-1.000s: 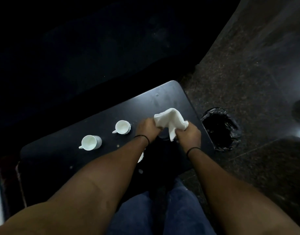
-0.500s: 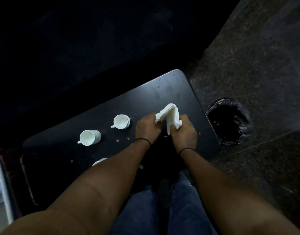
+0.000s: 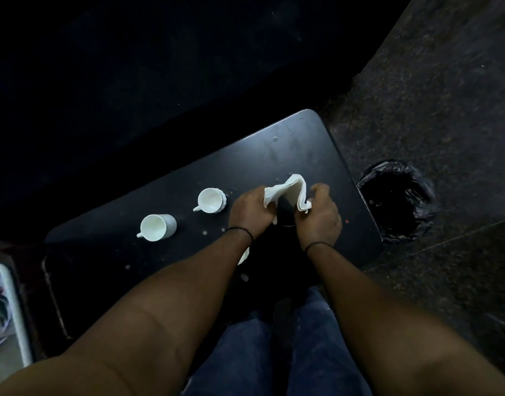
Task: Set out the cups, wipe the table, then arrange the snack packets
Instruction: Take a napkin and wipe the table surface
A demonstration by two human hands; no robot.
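Observation:
A white cloth (image 3: 291, 192) hangs folded between my two hands above the black table (image 3: 288, 144). My left hand (image 3: 249, 211) pinches its left end and my right hand (image 3: 319, 217) grips its right end. Two white cups stand on the table to the left: one cup (image 3: 210, 200) close to my left hand, the other cup (image 3: 157, 227) farther left. Part of a third white thing (image 3: 244, 255) peeks out from under my left forearm. Small crumbs (image 3: 204, 232) dot the tabletop near the cups. No snack packets are visible.
A bin lined with a black bag (image 3: 398, 200) stands on the floor just right of the table. A pale tray (image 3: 5, 310) with something on it sits at the far left edge. My legs in blue jeans (image 3: 274, 352) are below the table's near edge.
Both hands have kept hold of the cloth and folded it smaller between them, then drawn slightly apart. The view has shifted a little; the cups have not moved.

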